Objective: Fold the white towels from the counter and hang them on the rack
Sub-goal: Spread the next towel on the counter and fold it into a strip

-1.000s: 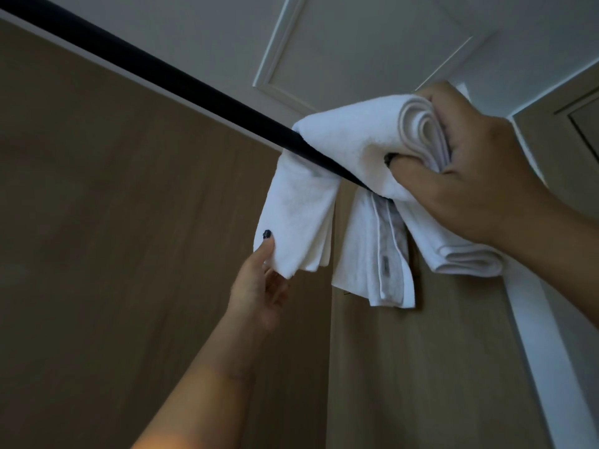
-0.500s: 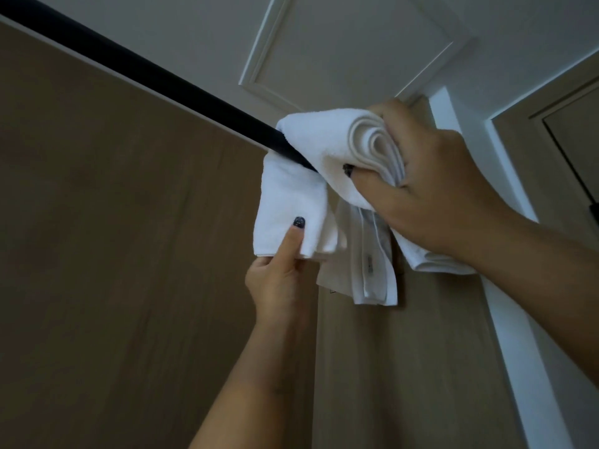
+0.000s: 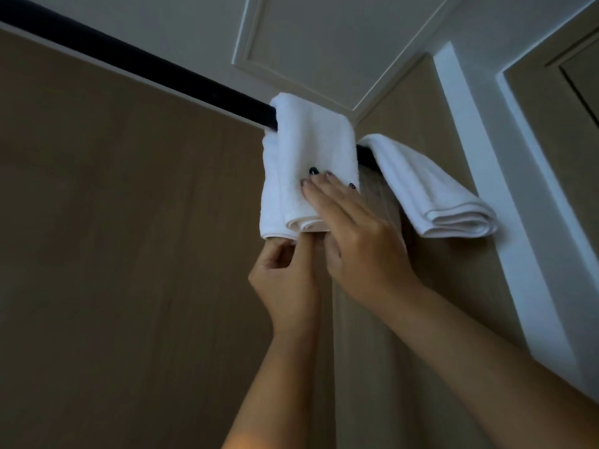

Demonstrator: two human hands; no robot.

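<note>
A black rack bar (image 3: 136,61) runs overhead from the upper left toward the wall corner. A folded white towel (image 3: 304,150) hangs over it, both ends down. My right hand (image 3: 353,234) lies flat on the towel's front with straight fingers. Just below, my left hand (image 3: 285,273) pinches the towel's lower edge at the left. A second folded white towel (image 3: 431,189) hangs over the same bar further right, untouched.
A brown wood-look wall (image 3: 113,254) stands behind the bar. A white ceiling panel (image 3: 324,43) is above. A white door frame (image 3: 486,176) rises at the right, close to the second towel.
My right hand let go of the towel's folded top and moved down to lie flat on its front. The towel now hangs draped over the bar. My left hand shifted to its lower edge.
</note>
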